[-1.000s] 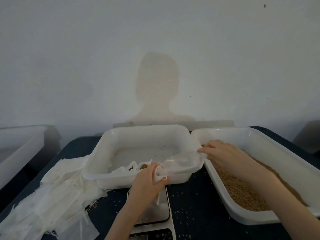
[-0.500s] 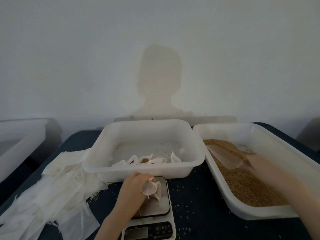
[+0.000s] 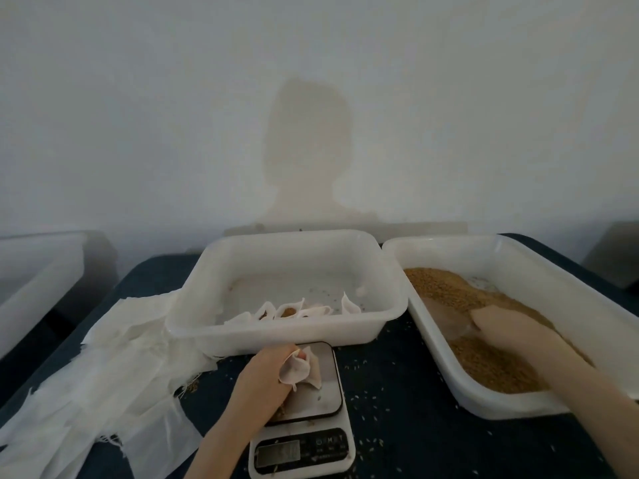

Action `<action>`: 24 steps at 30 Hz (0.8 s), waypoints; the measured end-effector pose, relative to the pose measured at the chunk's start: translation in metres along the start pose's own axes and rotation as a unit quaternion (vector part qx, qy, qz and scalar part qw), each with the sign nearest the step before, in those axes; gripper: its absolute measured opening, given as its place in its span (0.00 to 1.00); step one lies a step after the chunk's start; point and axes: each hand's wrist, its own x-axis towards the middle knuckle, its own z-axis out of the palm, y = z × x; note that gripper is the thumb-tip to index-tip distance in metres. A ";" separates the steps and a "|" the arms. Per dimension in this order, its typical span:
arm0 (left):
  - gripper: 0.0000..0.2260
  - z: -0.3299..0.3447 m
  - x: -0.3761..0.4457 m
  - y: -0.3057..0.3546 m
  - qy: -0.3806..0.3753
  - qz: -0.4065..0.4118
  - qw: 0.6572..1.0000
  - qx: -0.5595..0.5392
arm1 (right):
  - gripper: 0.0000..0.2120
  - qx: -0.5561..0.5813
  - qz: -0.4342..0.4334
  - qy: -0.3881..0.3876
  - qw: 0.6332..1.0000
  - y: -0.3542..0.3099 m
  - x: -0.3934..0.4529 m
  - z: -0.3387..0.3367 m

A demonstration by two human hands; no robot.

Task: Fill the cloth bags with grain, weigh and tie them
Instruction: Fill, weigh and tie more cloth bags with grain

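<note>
1. Nearest the camera, a white kitchen scale (image 3: 304, 444) stands on the dark table (image 3: 397, 426), its display too blurred to read.
2. Over the scale's plate, the left hand (image 3: 266, 378) has its fingers curled round a small cloth bag (image 3: 299, 369), holding the mouth open just above the plate.
3. Left of the scale lies a heap of white cloth pieces (image 3: 103, 368), and loose grains are scattered over the table.
4. To the right, a white tub (image 3: 587, 292) holds brown grain (image 3: 491, 364); the right hand (image 3: 511, 333) grips a clear plastic scoop (image 3: 446, 316) sunk in the grain.
5. Behind the scale, a second white tub (image 3: 287, 337) holds several filled bags (image 3: 287, 310) along its near side.
6. Farthest back is a pale wall (image 3: 311, 81).
</note>
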 end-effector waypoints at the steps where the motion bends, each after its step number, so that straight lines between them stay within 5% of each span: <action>1: 0.17 0.001 0.006 0.002 0.029 0.017 0.999 0.000 | 0.16 -0.005 0.000 -0.003 1.000 -0.002 0.000 -0.001; 8: 0.12 -0.006 -0.017 -0.005 0.129 0.187 0.972 -0.061 | 0.09 -0.018 0.034 0.009 0.999 -0.010 -0.016 -0.013; 13: 0.28 -0.017 -0.032 -0.033 0.075 0.185 0.943 -0.266 | 0.11 -0.005 0.061 0.272 0.960 -0.048 -0.048 -0.039; 16: 0.24 -0.019 -0.035 -0.043 0.070 0.183 0.908 -0.371 | 0.08 0.152 -0.045 0.388 0.908 -0.087 -0.069 -0.051; 19: 0.10 -0.014 -0.037 -0.043 0.129 0.175 0.869 -0.445 | 0.07 0.262 -0.175 0.360 0.878 -0.139 -0.080 -0.038; 24: 0.08 0.004 -0.030 -0.047 0.239 0.096 0.842 -0.474 | 0.06 0.359 -0.168 0.320 0.861 -0.190 -0.059 0.016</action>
